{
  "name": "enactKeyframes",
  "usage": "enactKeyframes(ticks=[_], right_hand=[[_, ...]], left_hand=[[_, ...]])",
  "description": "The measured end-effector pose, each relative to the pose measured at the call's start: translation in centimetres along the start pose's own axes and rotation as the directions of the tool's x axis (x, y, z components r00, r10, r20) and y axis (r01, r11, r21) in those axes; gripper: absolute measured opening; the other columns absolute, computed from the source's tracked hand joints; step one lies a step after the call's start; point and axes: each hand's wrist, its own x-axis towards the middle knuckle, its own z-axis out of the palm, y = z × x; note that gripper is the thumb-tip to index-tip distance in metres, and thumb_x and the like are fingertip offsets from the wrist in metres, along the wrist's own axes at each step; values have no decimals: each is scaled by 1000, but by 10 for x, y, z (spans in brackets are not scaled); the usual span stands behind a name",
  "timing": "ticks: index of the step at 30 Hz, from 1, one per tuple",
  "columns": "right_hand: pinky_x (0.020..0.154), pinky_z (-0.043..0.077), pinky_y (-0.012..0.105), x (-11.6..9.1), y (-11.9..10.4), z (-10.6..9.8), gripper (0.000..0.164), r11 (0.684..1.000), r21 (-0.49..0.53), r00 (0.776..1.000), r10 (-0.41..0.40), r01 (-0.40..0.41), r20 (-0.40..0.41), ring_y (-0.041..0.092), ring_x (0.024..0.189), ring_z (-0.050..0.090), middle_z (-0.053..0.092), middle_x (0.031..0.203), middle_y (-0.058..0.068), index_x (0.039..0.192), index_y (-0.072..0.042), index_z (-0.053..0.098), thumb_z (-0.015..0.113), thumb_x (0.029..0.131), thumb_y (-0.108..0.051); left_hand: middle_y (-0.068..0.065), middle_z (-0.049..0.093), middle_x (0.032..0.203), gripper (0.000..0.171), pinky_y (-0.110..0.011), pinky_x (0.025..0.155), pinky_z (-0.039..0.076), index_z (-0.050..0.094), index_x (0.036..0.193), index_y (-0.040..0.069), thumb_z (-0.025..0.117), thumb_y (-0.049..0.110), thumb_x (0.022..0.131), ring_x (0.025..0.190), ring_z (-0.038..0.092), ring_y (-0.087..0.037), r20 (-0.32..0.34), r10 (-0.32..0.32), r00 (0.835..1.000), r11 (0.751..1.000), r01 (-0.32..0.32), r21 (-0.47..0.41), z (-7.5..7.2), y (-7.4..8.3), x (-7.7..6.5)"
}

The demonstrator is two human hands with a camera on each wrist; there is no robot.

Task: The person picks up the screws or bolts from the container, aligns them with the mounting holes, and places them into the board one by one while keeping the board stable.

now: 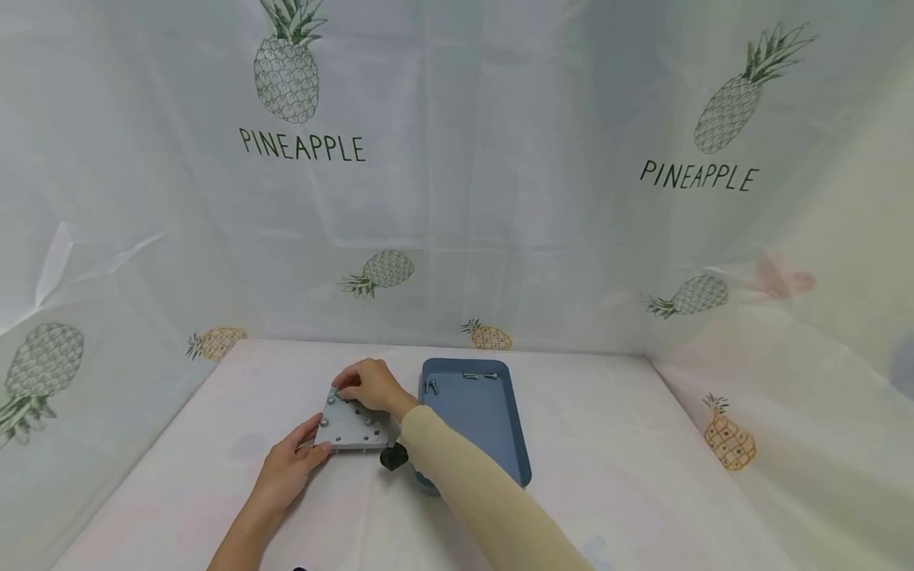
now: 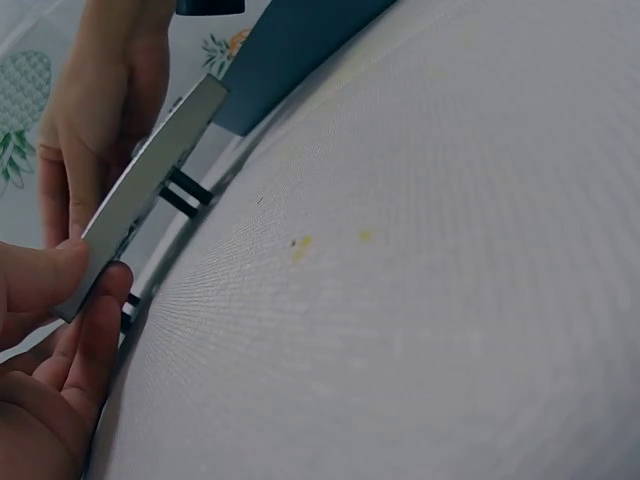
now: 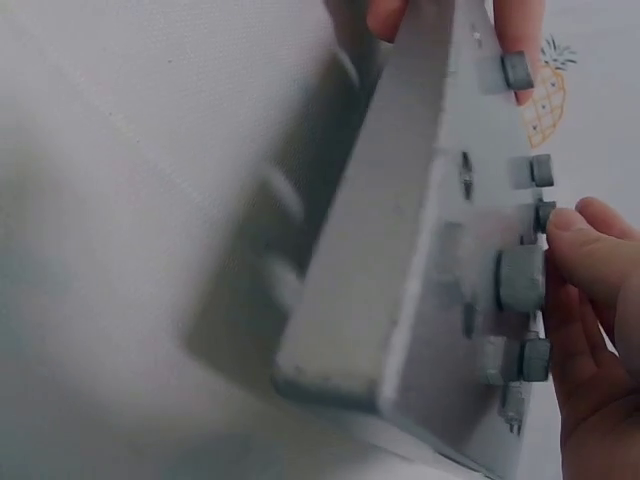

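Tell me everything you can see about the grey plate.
The grey plate looks metallic and thick, with holes and several bolts projecting from its upper face. Dark pegs show underneath. It sits left of the blue tray. The left hand grips its edge; the right hand pinches a bolt near its far edge.

Head view high, facing forward and down, wrist views low, close, sharing the grey plate (image 1: 350,426)

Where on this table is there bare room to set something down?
Widest: the tabletop right of the tray, toward the hanging cloth. Also left of the left hand, and inside the tray between the loose screws and the sleeve. Crowded: left of the tray, with the right hand at the metal plate.
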Motion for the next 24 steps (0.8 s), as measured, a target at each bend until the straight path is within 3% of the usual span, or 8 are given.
enactKeyframes(ticks=[5, 11, 19, 24], right_hand=[[87, 54, 14, -6, 2, -17, 25, 998, 4, 997, -65, 65, 47, -2, 98, 68, 78, 114, -8, 123, -17, 80, 78, 99, -13], [90, 57, 18, -20, 11, -72, 32, 989, -14, 988, -149, 149, 37, 12, 109, 71, 75, 127, 3, 132, -13, 74, 76, 101, -14], [97, 60, 33, -52, 59, -144, 43, 991, -42, 991, -124, 126, 50, 30, 123, 68, 67, 142, 12, 143, -7, 66, 75, 101, -13], [101, 60, 41, -73, 93, -174, 47, 989, -73, 991, -127, 130, 38, 38, 123, 68, 66, 142, 19, 144, -2, 63, 76, 99, -10]], left_hand=[[-22, 44, 164, 71, -58, 120, 39, 34, 166, 7, 67, 28, 106, 142, 55, -37, 3, -13, 1000, 1000, 13, 10, 0, -4, 0], [-22, 37, 168, 73, -57, 123, 36, 31, 167, 9, 66, 31, 106, 145, 52, -39, 0, -14, 1000, 1000, 14, 15, 0, -2, 2], [-22, 39, 167, 73, -55, 123, 35, 32, 167, 9, 66, 29, 107, 146, 51, -39, 2, -11, 1000, 1000, 11, 16, -2, 0, 1], [-22, 37, 168, 74, -56, 123, 35, 31, 168, 10, 66, 30, 107, 147, 48, -40, 7, -25, 1000, 1000, 25, 13, -1, -1, 2]])
